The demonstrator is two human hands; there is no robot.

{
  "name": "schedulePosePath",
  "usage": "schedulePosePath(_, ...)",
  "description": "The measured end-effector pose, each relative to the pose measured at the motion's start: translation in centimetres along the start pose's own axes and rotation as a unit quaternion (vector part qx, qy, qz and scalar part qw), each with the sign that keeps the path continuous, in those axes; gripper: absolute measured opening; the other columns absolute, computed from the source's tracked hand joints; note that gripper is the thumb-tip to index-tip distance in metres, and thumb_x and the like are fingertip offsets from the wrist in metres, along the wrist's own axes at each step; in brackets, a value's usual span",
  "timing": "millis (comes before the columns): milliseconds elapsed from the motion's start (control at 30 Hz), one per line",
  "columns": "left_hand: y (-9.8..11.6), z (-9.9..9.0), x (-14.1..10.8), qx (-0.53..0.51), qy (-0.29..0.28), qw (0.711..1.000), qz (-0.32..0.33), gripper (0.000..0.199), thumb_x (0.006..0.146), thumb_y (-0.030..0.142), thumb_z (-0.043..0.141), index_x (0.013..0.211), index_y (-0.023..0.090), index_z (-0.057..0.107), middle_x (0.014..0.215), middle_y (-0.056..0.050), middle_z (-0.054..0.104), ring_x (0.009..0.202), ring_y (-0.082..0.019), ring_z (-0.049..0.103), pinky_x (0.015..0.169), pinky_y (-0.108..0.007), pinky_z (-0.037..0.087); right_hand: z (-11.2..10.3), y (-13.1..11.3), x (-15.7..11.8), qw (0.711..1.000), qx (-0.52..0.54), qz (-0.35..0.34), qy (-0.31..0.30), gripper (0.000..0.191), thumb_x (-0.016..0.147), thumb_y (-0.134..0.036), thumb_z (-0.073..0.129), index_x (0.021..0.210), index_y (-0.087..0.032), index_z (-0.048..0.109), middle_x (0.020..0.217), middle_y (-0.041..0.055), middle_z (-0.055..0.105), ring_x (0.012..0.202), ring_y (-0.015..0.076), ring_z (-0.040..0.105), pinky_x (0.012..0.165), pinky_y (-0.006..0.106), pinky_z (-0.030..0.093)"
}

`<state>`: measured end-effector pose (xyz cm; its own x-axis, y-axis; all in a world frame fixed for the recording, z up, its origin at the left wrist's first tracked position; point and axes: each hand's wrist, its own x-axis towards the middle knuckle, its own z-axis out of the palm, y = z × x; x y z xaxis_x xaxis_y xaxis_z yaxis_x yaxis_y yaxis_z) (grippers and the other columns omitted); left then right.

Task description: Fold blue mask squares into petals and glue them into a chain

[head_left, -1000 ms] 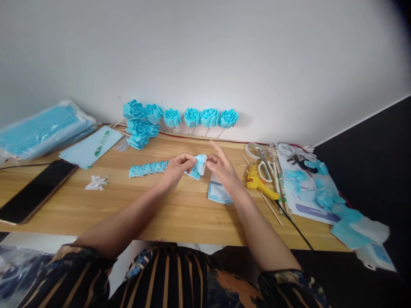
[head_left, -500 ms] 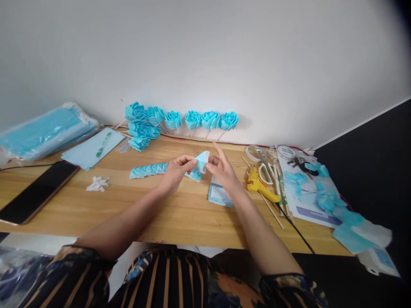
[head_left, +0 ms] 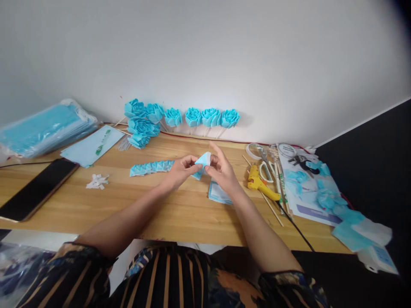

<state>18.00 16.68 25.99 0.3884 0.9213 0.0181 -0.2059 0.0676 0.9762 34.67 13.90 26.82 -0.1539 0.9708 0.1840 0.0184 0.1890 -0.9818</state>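
Between my two hands is a small folded piece of blue-and-white mask fabric [head_left: 203,159], held above the table. My left hand [head_left: 181,170] pinches its left side with thumb and fingers. On its right side, the thumb and fingers of my right hand [head_left: 222,168] grip it, the index finger pointing up. A row of overlapping folded blue petals [head_left: 150,167] lies left of the hands, its right end hidden behind my left hand. Under my right wrist rests a stack of pale blue fabric squares [head_left: 219,192], partly covered.
Blue fabric roses [head_left: 193,117] on sticks lean along the wall. A yellow glue gun [head_left: 260,185], scissors [head_left: 266,158] and a tape roll [head_left: 253,150] lie to the right. A phone [head_left: 37,188], white strips [head_left: 97,181] and packed masks [head_left: 48,126] are on the left.
My right hand has closed in on the folded fabric piece, which now looks smaller and more pointed. Both hands stay in nearly the same place.
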Motion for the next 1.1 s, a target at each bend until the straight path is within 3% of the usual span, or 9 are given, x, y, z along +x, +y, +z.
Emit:
schedulePosePath(300, -0.4, -0.8, 0.5, -0.084, 0.051, 0.995, -0.001, 0.025, 0.073, 0.036, 0.074, 0.071, 0.017, 0.058, 0.059, 0.003, 0.056, 0.055, -0.009, 0.046, 0.058, -0.023, 0.035, -1.3, -0.5, 0.5, 0.996, 0.038, 0.000, 0.082, 0.071, 0.087, -0.050, 0.059, 0.150, -0.028, 0.035, 0.109, 0.0070, 0.071, 0.110, 0.0219, 0.062, 0.100, 0.042, 0.047)
schedulePosePath(500, -0.3, -0.7, 0.5, -0.118, 0.047, 0.992, -0.010, 0.026, 0.071, 0.036, 0.076, 0.071, 0.016, 0.059, 0.058, 0.003, 0.056, 0.054, -0.008, 0.046, 0.056, -0.023, 0.035, -0.7, 0.0, 0.4, 0.997, 0.047, 0.026, 0.052, 0.076, 0.081, -0.043, 0.070, 0.148, -0.029, 0.037, 0.100, 0.0040, 0.070, 0.102, 0.0206, 0.064, 0.099, 0.041, 0.045)
schedulePosePath(633, -0.3, -0.7, 0.3, -0.116, 0.035, 0.993, -0.011, 0.028, 0.071, 0.037, 0.077, 0.071, 0.017, 0.059, 0.058, 0.003, 0.056, 0.055, -0.009, 0.047, 0.057, -0.024, 0.035, -0.4, 0.4, 0.4, 0.998, 0.034, 0.045, 0.024, 0.083, 0.075, -0.039, 0.076, 0.148, -0.028, 0.039, 0.089, 0.0001, 0.066, 0.085, 0.0168, 0.062, 0.082, 0.033, 0.048)
schedulePosePath(767, -0.4, -0.6, 0.3, -0.116, 0.028, 0.993, -0.014, 0.028, 0.070, 0.038, 0.078, 0.072, 0.016, 0.060, 0.057, 0.003, 0.056, 0.055, -0.009, 0.047, 0.057, -0.024, 0.034, -0.3, 0.6, 0.5, 0.998, 0.027, 0.044, 0.034, 0.080, 0.075, -0.035, 0.075, 0.147, -0.026, 0.042, 0.078, -0.0029, 0.062, 0.074, 0.0134, 0.058, 0.074, 0.029, 0.046)
schedulePosePath(1100, -0.8, -0.9, 0.6, -0.146, 0.032, 0.989, -0.012, 0.026, 0.071, 0.035, 0.079, 0.072, 0.016, 0.061, 0.057, 0.002, 0.057, 0.054, -0.008, 0.048, 0.056, -0.022, 0.035, -1.0, 0.2, 0.4, 0.999, 0.019, 0.028, 0.035, 0.069, 0.080, -0.035, 0.072, 0.144, -0.027, 0.048, 0.083, -0.0010, 0.073, 0.081, 0.0166, 0.067, 0.085, 0.033, 0.051)
